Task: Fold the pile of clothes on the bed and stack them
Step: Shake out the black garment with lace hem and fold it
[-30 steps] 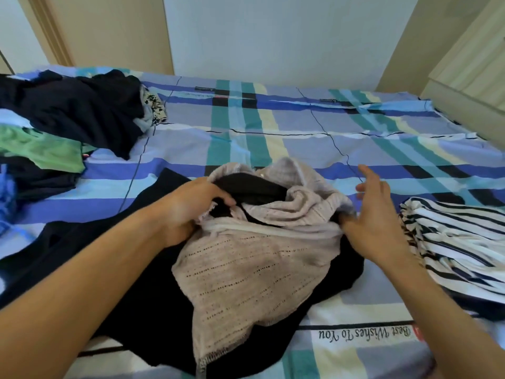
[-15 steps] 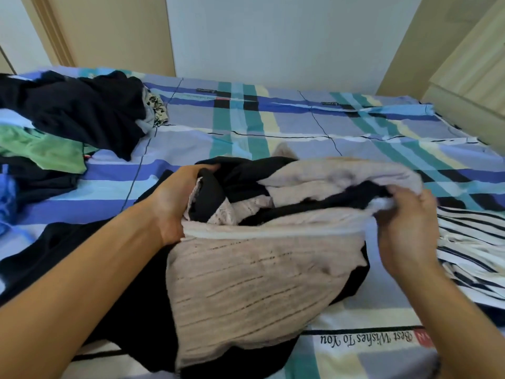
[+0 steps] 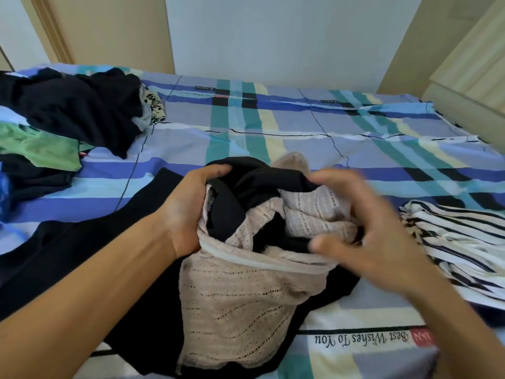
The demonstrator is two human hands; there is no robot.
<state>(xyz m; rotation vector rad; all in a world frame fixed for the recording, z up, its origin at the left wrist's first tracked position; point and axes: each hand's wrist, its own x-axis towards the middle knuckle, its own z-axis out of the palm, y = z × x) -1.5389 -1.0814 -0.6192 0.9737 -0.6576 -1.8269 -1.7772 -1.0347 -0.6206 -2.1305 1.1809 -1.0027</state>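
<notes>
**Knit top bunched between two hands at the near edge of the bed**

A beige knit top (image 3: 232, 305) lies at six o'clock on the plaid bed (image 3: 300, 149), its lower part spread flat toward the viewer and its upper part gathered into a lump at the centre. Black cloth (image 3: 246, 184) is tangled into that lump. The top rests on a black garment (image 3: 82, 255) that spreads out from under it toward eight o'clock.

The left hand (image 3: 188, 212) grips the lump's nine o'clock end. Its fingers curl over the black cloth on top, and its palm presses the beige edge. The right hand (image 3: 363, 228) is at the three o'clock end, smeared by motion blur. Its fingers and thumb curve toward the knit, but whether they have hold of it cannot be told.

A striped garment (image 3: 459, 247), white with dark lines, lies at three o'clock just beside the right hand, in flat layers.

At ten o'clock, well apart from the top, sits a loose pile (image 3: 82, 110) of dark clothes. A floral scrap (image 3: 153, 102) shows at its far edge, and a green garment (image 3: 41, 149) lies at nine o'clock against it. Something blue (image 3: 4, 195) shows at the frame's left border.

The sheet carries the printed words "Best Wishes To You" (image 3: 360, 337) at five o'clock, upside down to the viewer. A pale cabinet (image 3: 470, 64) stands at two o'clock beyond the bed.
</notes>
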